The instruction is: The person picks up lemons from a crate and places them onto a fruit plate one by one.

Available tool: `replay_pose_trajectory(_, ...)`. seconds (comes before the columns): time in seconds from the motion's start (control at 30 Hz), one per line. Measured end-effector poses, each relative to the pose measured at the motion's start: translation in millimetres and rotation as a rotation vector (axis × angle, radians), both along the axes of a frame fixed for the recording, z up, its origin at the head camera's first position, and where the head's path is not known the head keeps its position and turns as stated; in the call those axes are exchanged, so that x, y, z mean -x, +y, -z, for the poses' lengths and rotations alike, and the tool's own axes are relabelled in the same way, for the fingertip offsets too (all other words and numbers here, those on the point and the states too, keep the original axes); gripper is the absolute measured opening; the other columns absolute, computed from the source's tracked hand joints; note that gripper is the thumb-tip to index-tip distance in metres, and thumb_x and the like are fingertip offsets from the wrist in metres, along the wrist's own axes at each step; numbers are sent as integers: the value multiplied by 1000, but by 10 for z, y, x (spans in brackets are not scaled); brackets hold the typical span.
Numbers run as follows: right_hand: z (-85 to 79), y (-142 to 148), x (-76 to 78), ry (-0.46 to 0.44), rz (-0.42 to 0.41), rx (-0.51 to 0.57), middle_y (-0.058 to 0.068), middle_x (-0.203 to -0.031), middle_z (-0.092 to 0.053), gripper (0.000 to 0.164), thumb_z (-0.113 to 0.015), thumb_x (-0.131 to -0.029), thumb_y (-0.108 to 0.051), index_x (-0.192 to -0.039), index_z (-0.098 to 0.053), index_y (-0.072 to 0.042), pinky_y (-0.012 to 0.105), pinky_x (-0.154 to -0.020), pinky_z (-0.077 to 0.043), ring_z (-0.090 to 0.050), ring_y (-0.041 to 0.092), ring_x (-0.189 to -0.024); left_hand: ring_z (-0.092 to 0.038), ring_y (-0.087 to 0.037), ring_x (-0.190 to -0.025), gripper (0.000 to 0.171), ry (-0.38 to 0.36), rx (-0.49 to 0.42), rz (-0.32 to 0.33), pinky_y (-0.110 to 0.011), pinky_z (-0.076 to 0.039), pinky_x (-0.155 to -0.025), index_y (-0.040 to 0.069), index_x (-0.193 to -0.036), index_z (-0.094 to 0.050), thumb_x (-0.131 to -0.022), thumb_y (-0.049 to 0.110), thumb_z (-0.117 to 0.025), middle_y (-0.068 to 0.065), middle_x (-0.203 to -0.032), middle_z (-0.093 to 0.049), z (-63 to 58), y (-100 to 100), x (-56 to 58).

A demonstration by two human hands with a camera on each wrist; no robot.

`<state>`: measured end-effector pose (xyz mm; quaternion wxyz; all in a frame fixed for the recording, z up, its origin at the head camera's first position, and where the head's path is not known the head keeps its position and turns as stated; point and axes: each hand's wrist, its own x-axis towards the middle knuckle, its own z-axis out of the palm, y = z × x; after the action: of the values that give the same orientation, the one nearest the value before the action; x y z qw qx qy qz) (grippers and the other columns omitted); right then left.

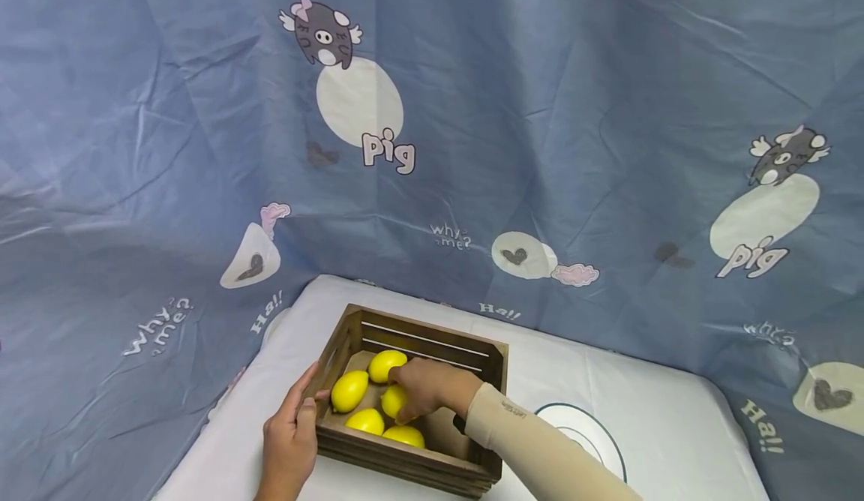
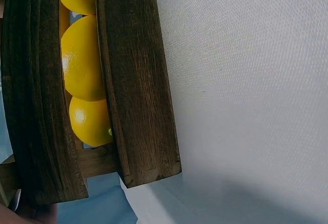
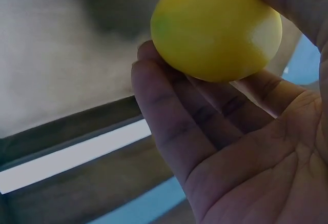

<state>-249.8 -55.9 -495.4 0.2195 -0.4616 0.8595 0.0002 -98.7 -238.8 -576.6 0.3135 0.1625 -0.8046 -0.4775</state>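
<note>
A brown slatted wooden crate [image 1: 405, 465] stands on the white-covered surface with several yellow lemons inside, among them one at the back [image 1: 388, 364] and one at the left [image 1: 349, 391]. My left hand [image 1: 290, 437] grips the crate's left end, fingers over the rim. Reaching into the crate, my right hand [image 1: 432, 388] pinches a lemon [image 3: 215, 29] between thumb and fingers, its palm facing the right wrist camera. In the left wrist view, lemons [image 2: 82, 60] show through the gap between two dark slats [image 2: 136, 80]; the left hand is mostly out of that frame.
A white plate [image 1: 594, 430] with a dark rim lies right of the crate, partly hidden by my right forearm [image 1: 533, 448]. Blue printed cloth [image 1: 459, 186] hangs behind and at the left of the white surface [image 1: 648, 388].
</note>
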Motion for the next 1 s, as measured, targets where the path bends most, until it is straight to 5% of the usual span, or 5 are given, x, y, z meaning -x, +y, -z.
replay_pose_trajectory(0.23,-191,42,-61,-13,-49,29,-9,-91,-61,49,-88,-84,-32,-125,-69,-14,21,-73,-47,-56,6,-80,-70,-18,-109,53,-12,-10,4,-2,-33,-95,31,-151,-58,-107,5,-44,-3,-109,-79,-3,-14,6)
replay_pose_trajectory(0.5,-315,179,-102,-19,-99,91,-10,-105,-67,52,-87,-86,-30,-130,-68,-12,19,-81,-48,-58,2,-88,-72,-13,-102,52,-2,-12,9,-4,-36,-93,30,-151,-59,-107,5,-44,-3,-109,-79,3,-8,-1)
replay_pose_trajectory(1.0,-500,525,-85,-11,-55,127,-6,-116,-69,55,-87,-85,-32,-133,-66,-14,23,-81,-50,-58,4,-92,-73,-10,-97,49,7,8,-4,-8,-40,-86,21,-149,-61,-107,4,-45,-3,-113,-78,-3,1,-5)
